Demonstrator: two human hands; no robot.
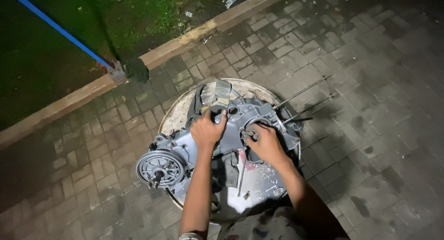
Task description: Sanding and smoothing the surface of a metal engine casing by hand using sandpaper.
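Engine case (222, 138) sat on a round tray (185, 111) on the pavers, studs sticking out, clearly mid-teardown. Left hand (207, 130) gripped its top edge, right hand (264, 144) had fingers curled in the round opening, grip unclear

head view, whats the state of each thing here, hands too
grey metal engine casing: lying flat on the tray, long studs sticking out to the right
round white metal tray: on the brick paving, under the casing
round finned grey wheel: fitted at the casing's near-left end
dark rag: draped over the tray's far edge
left hand: gripping the casing top
right hand: fingers at the round opening
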